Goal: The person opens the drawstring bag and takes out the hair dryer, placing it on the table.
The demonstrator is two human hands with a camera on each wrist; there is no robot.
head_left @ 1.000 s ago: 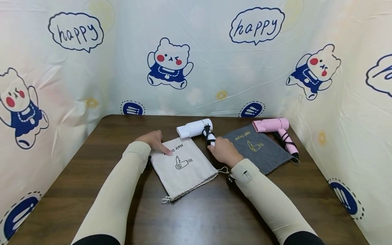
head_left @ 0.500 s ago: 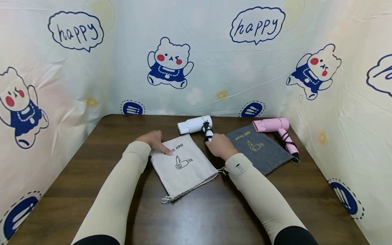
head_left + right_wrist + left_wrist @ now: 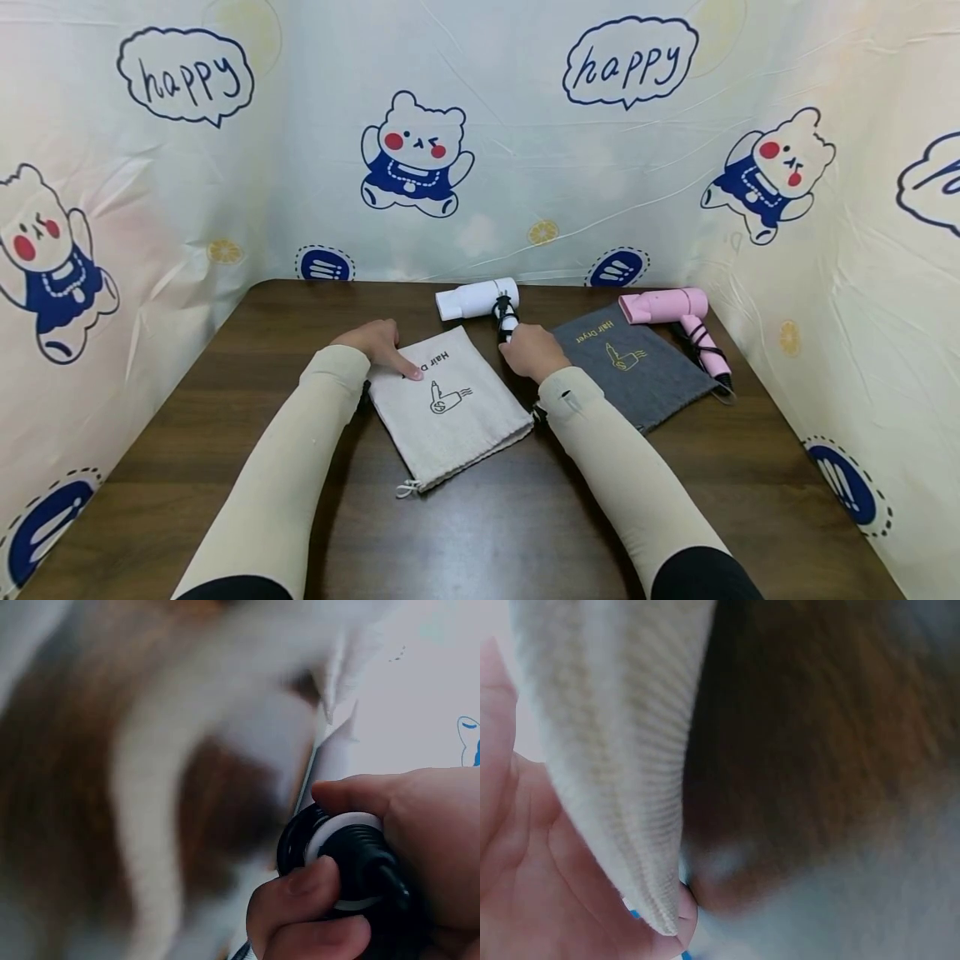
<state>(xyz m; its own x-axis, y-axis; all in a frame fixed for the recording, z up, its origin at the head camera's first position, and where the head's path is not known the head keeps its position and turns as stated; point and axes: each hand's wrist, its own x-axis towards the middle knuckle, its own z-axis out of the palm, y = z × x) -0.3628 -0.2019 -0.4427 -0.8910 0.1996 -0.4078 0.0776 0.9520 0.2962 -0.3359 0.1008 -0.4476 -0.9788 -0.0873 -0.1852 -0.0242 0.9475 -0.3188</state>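
Note:
A beige drawstring bag (image 3: 457,421), printed "Hair D..." with a dryer drawing, lies flat on the table. My left hand (image 3: 377,343) holds its left edge, thumb on the printed face; in the left wrist view the cloth fold (image 3: 622,750) crosses the palm (image 3: 540,885) and hides most of the fingers. My right hand (image 3: 534,353) grips the handle of a white hair dryer (image 3: 480,299) at the bag's far corner. Black cord is wound round that handle. The right wrist view shows curled fingers (image 3: 300,907) about the handle's black cord end (image 3: 360,855).
Right of the bag, a dark grey drawstring bag (image 3: 637,375) with gold print lies on the brown table (image 3: 450,550). A pink hair dryer (image 3: 667,307) with a black cord rests partly on its far right side. A printed curtain (image 3: 487,50) stands behind the table.
My right hand has moved a little left and away from me, shifting the white hair dryer slightly farther back. The left hand has stayed in place on the beige bag.

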